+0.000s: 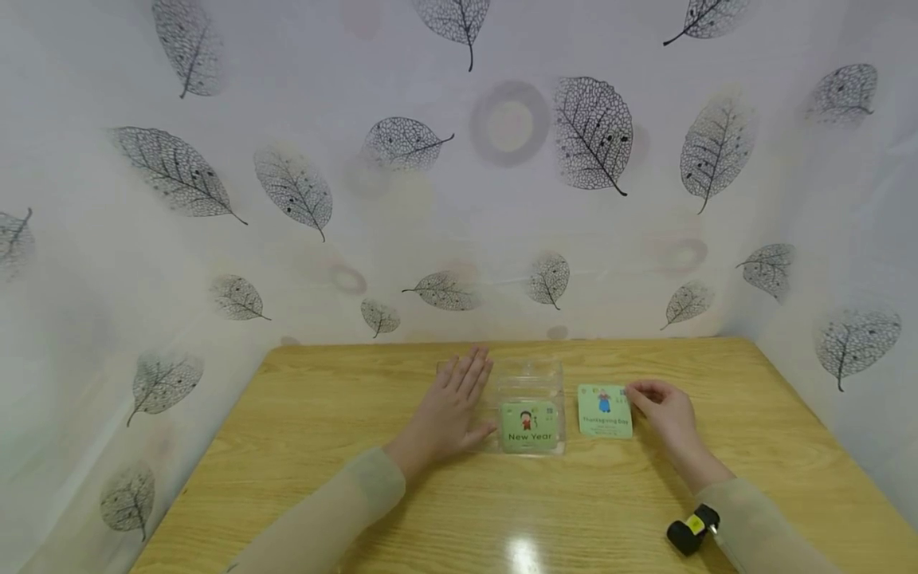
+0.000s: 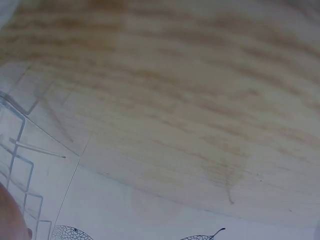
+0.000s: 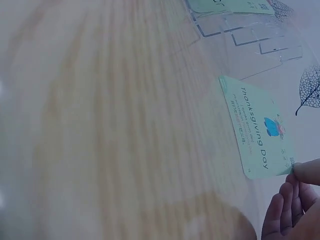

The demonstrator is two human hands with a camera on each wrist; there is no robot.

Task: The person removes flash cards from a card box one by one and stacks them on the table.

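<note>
Pale green card is making up the Thanksgiving Day card (image 1: 605, 410), which is showing right of centre in the lower half of the head view. The right hand (image 1: 667, 410) is pinching it narrowly at its upper right edge; I cannot tell whether the card is touching the wooden table (image 1: 287, 446). Just left of it, a clear plastic rack (image 1: 531, 389) is holding the New Year card (image 1: 529, 426). The left hand (image 1: 448, 414) is resting over the rack's left part, fingers extended, thumb standing wide. At the lower right, a black device (image 1: 690, 532) is sitting beside the right sleeve (image 1: 763, 522), while leaf-patterned cloth (image 1: 495, 215) is filling the upper frame.

In the left wrist view, the rack's stepped edges are running down the left side; skin is peeking in at the lower left, not showing its grip.

In the right wrist view, the Thanksgiving Day card is slanting at right, the thumb pressing its lower right corner. The rack is appearing at upper right.
</note>
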